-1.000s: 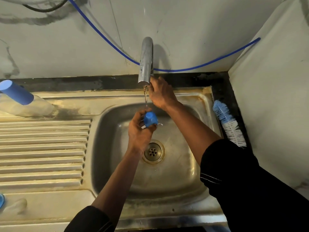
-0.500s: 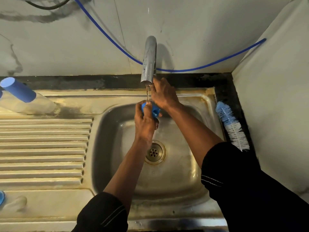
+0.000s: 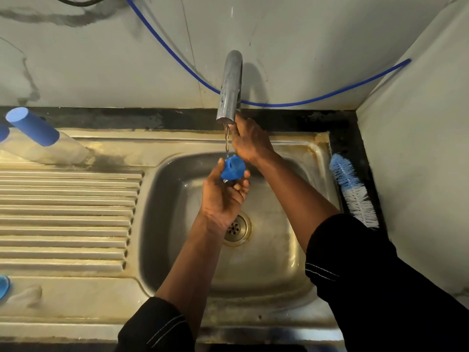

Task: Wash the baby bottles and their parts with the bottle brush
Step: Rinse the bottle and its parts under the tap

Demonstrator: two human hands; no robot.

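My left hand (image 3: 223,196) holds a small blue bottle cap (image 3: 233,169) over the sink basin (image 3: 269,252), right under a thin stream of water from the chrome tap (image 3: 230,87). My right hand (image 3: 250,142) reaches behind the tap's spout, its fingers closed around something hidden there. The blue-and-white bottle brush (image 3: 353,190) lies on the sink's right rim, apart from both hands. A clear baby bottle with a blue cap (image 3: 38,134) lies tilted at the back left of the drainboard.
A ribbed drainboard (image 3: 68,219) fills the left side. A blue part (image 3: 3,285) and a clear teat (image 3: 24,297) lie at its front left edge. The drain (image 3: 237,228) sits mid-basin. A blue hose (image 3: 304,101) runs along the back wall, with a side wall close on the right.
My left hand lifted the blue cap from lower in the basin up under the water stream and turned it palm-up. My right hand stayed behind the tap.
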